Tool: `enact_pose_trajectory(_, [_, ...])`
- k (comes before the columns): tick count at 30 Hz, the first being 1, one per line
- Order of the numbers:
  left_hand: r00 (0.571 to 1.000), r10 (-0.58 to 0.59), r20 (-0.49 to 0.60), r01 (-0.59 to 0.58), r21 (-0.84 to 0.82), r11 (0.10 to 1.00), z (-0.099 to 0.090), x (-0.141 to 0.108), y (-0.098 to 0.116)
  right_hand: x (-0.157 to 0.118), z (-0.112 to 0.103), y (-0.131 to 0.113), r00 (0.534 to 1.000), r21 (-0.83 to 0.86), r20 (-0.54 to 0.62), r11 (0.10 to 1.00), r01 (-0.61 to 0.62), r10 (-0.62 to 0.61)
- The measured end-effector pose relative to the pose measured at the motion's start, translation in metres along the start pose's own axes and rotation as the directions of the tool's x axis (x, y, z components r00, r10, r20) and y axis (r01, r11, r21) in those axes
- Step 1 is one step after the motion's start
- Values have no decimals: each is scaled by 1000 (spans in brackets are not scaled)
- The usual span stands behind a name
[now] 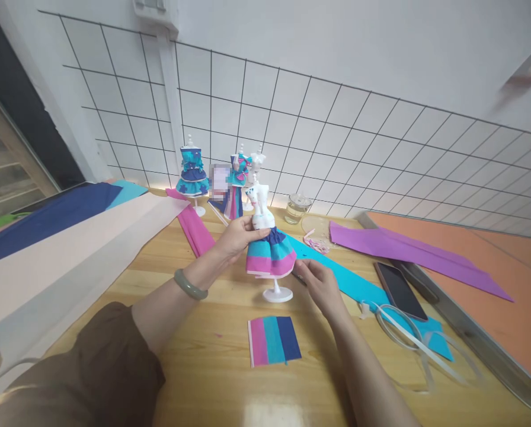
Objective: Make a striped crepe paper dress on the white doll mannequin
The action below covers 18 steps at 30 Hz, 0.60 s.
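A small white dress form [262, 220] on a round-footed stand [278, 294] is in front of me, slightly tilted. It wears a gathered skirt [272, 255] banded in navy, turquoise and pink. My left hand [241, 237] is closed around the form's waist at the top of the skirt, thumb in front. At the skirt's right hem, the fingers of my right hand [317, 281] are pinched together; a dark sliver shows by the fingertips, and what they hold is unclear. Nearer to me lies a striped fabric piece [274, 341] in pink, turquoise and navy.
Behind stand dressed mini forms, one in a blue tiered dress [192, 172], beside a glass of clear liquid [298, 209]. Turquoise fabric [354, 279], a phone [401, 290], coiled white ribbon [399, 326] and purple fabric [408, 252] lie right. Pink fabric [197, 228] and long fabric sheets [83, 237] lie left.
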<state>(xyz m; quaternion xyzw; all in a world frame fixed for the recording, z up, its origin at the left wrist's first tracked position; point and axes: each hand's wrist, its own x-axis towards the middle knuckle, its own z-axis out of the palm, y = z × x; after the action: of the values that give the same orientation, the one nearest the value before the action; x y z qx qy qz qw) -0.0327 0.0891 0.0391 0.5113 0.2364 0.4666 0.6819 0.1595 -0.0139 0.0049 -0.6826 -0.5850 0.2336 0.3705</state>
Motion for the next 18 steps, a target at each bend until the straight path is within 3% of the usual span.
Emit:
enact_pose_trajectory(1, [1000,11,-23,-12,-9,1000,1,0,0,-1,2,-4,998,199,43,979,-52,45])
enact_pose_trajectory(3, [998,34,-53,-34,-10,999,3,-1,1,-5,7,-11,981,521,157,835,-180,113])
enact_pose_trajectory(5, [997,62,-56,-61,16,998,6,-1,2,-9,10,-17,962,655,253,714,-246,100])
enact_pose_trajectory(7, [993,104,-53,-101,61,993,7,-2,1,-12,12,-21,952,696,303,673,-250,40])
enact_pose_trajectory(11, [980,194,-52,-184,147,972,9,-1,-3,-17,15,-22,948,684,319,692,-229,-1])
enact_pose_trajectory(14, [967,247,-57,-235,156,959,10,0,-6,-17,18,-19,970,730,243,656,-191,11])
enact_pose_trajectory(18, [951,299,-76,-286,148,947,15,-1,-7,-15,20,-18,997,772,79,634,-51,-16])
